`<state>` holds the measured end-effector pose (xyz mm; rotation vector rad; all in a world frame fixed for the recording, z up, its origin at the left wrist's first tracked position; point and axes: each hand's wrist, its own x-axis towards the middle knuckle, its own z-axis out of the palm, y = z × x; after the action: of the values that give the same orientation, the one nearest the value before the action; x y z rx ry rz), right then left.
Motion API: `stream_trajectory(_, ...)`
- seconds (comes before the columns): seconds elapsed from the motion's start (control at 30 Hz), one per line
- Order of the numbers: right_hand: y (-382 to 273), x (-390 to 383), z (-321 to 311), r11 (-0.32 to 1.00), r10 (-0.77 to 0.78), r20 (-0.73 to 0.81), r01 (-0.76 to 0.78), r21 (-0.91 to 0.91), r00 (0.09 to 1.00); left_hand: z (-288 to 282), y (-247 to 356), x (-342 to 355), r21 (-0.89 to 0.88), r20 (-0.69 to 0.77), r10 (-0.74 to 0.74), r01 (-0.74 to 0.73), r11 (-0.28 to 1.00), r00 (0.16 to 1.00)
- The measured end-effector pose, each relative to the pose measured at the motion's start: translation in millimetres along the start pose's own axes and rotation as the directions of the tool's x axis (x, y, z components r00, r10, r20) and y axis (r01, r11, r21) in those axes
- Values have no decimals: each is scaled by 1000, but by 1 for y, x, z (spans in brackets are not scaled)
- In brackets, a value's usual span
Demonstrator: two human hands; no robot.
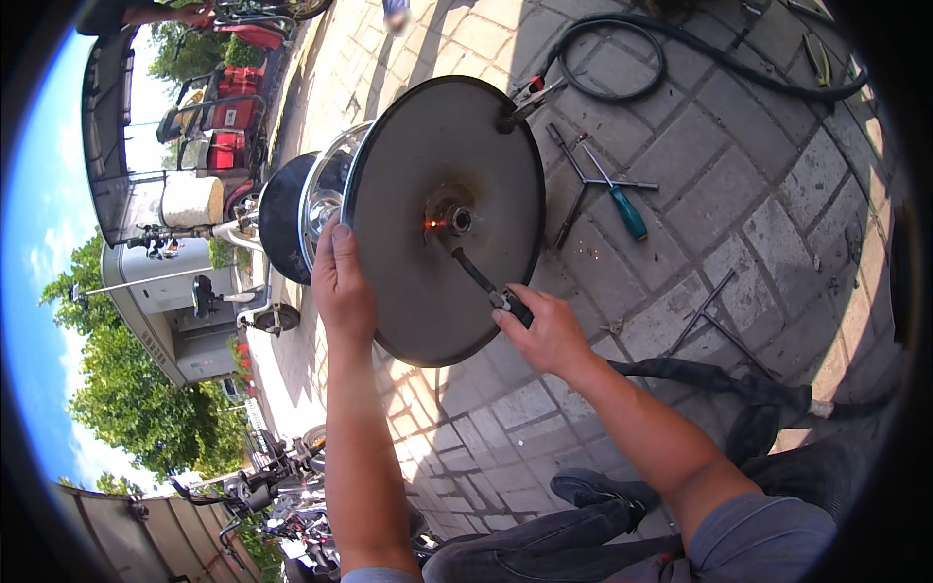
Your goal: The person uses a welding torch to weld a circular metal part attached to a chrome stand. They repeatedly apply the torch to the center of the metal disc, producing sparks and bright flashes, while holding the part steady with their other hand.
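Note:
A dark round metal disc (408,146) stands tilted before me, with an orange glowing spot (433,222) beside its centre hub. My left hand (342,277) grips its left edge, next to a chrome rim (318,175). My right hand (539,325) is closed on a black-handled tool (517,305), whose dark rod (474,271) reaches to just below the hub. A metal clamp (527,97) on a black cable grips the disc's upper right edge.
Right on the paving lie a teal screwdriver (629,212), two wrenches (567,216) (702,311), pliers (817,60) and cable loops (661,58). Scooters (277,318), a red cart (228,146) and motorbikes (272,496) stand left. Another person's arm (180,15) shows top left. My legs are below.

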<state>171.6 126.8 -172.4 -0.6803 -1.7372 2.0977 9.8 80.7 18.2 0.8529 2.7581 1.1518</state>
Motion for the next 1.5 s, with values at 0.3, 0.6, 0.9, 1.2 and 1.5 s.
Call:
stream_trajectory(0.3,-2,11,7,1000,-25,-17,25,4,1000,0,1,9,21,-5,18,-18,1000,1000)
stream_trajectory(0.6,-14,18,7,1000,13,0,-13,-23,1000,0,-7,20,41,-26,17,-16,999,1000)
stream_trajectory(0.9,-20,26,0,1000,-12,2,12,21,1000,5,5,37,-12,67,-2,2,1000,998)
stream_trajectory(1.2,-8,12,0,999,-26,-22,26,18,999,13,17,37,4,117,16,-16,1000,993)
stream_trajectory(1.5,-18,22,-4,1000,16,-11,-16,20,1000,12,14,40,28,90,4,-7,1000,996)
